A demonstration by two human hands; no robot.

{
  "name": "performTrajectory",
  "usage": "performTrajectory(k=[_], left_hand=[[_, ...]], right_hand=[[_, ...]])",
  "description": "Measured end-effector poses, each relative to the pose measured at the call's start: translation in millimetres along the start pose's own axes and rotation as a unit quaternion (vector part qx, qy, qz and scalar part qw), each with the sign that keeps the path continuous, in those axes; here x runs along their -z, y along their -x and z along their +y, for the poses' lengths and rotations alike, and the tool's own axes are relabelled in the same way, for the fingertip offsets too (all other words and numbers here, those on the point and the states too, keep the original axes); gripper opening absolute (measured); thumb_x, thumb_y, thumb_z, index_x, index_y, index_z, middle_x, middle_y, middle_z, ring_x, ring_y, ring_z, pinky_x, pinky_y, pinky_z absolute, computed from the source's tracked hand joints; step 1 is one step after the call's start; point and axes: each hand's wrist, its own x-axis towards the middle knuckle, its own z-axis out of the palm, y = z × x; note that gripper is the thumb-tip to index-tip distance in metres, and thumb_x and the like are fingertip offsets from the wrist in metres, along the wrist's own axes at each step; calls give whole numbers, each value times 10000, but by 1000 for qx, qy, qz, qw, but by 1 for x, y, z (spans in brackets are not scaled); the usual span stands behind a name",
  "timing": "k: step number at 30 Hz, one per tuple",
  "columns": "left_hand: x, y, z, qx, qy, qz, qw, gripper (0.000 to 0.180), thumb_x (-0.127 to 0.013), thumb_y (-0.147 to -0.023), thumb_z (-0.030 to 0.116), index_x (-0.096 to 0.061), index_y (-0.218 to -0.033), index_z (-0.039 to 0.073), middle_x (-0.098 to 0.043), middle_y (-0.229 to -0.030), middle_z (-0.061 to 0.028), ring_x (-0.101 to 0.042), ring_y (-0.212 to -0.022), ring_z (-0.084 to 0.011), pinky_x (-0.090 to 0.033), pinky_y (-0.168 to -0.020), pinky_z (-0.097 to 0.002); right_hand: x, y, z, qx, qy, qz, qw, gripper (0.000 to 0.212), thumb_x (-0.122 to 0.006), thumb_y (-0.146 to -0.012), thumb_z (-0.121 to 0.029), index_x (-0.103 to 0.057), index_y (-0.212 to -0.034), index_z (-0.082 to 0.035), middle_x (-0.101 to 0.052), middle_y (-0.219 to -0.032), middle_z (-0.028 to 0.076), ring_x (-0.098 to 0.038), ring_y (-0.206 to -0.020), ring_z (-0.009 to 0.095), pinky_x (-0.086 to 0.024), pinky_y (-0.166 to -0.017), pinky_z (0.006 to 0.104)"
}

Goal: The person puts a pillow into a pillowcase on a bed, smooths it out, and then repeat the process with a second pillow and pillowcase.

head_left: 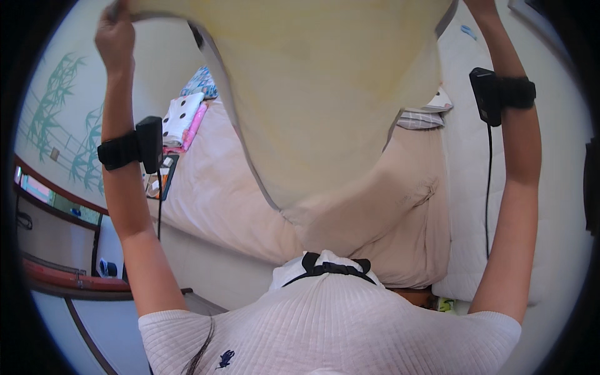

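A large pale yellow cloth (325, 94) with a grey edge hangs raised in front of me, its lower end drooping to a rounded point over the bed. High at the upper left, my left hand (116, 37) is closed around the cloth's top corner. My right hand (480, 5) is mostly cut off by the upper edge, close beside the cloth's other top side; its fingers do not show. Beneath the cloth lies the beige bed sheet (250, 212), wrinkled towards the right. Each forearm wears a black strapped device with a cable.
Folded fabrics, white with black dots (181, 119) and blue patterned (201, 82), lie at the bed's far left. A dark tray (169, 178) sits nearer. Grey checked fabric (422, 120) lies behind the cloth at right. A white padded surface (469, 219) borders the bed's right side.
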Motion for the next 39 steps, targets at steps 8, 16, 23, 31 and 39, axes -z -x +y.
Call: performTrajectory(k=[8, 16, 23, 31, 39], left_hand=[[-8, 167, -98, 291, -45, -252, 922, 199, -454, -834, 136, -569, -949, 22, -591, -687, -83, -563, -513, -120, -410, -428, -236], [67, 33, -174, 173, -213, -100, 956, 250, -408, -789, 139, -578, -906, -3, -624, -760, -101, -601, -685, -158, -467, -623, -276], [-81, -8, -136, 200, -131, -166, 957, 274, -416, -789, 56, -563, -1020, 62, -585, -923, -65, -584, -822, -162, -457, -678, -239], [-296, 179, -130, 279, 156, -530, 786, 303, -553, -760, 77, -560, -1062, 100, -593, -921, -39, -550, -843, -112, -418, -748, -228], [-218, 442, -55, 470, 202, -589, 626, 310, -457, -779, 108, -540, -1071, 47, -533, -1053, -63, -474, -951, -171, -370, -833, -283]], right_hand=[[10, 173, -49, -157, -166, -584, 779, 266, -399, -764, -68, -509, -1000, -12, -536, -969, 184, -509, -897, 302, -393, -772, 350], [-42, 179, -212, -263, -522, -560, 587, 337, -403, -887, -280, -504, -989, 24, -556, -829, 91, -502, -736, 163, -416, -680, 284], [-91, 191, -250, -431, -669, -490, 354, 381, -392, -887, -298, -446, -1087, 21, -551, -907, 91, -569, -693, 151, -509, -526, 261], [-92, 339, -260, -629, -544, -465, 305, 373, -369, -866, -206, -423, -1062, 106, -564, -931, 187, -625, -704, 236, -521, -529, 296], [-36, 510, -273, -758, -392, -497, 158, 398, -366, -867, -238, -454, -1062, 98, -601, -915, 186, -621, -759, 222, -515, -609, 301]])
